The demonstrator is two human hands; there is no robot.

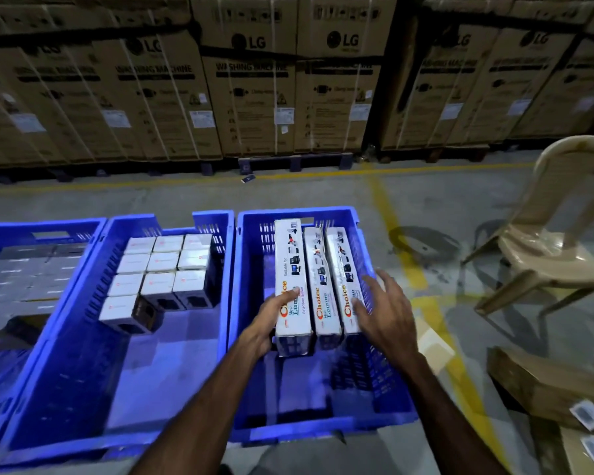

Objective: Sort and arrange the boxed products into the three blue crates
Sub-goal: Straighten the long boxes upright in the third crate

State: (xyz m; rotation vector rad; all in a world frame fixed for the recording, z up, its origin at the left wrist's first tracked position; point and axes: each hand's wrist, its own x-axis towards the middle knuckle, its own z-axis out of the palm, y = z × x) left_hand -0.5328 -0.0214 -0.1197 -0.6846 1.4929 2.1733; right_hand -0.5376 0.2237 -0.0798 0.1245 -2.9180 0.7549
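Three blue crates stand side by side on the floor. The right crate holds three long white "Choice" extension-socket boxes on edge, side by side. My left hand grips the near end of the leftmost long box, thumb on its top face. My right hand hovers with fingers spread beside the rightmost long box, fingertips touching it. The middle crate contains several small white boxes in rows at its far end. The left crate is packed with grey boxes.
Stacked brown washing-machine cartons line the back wall behind a yellow floor line. A beige plastic chair stands to the right. An open brown carton lies on the floor at lower right, close to the right crate.
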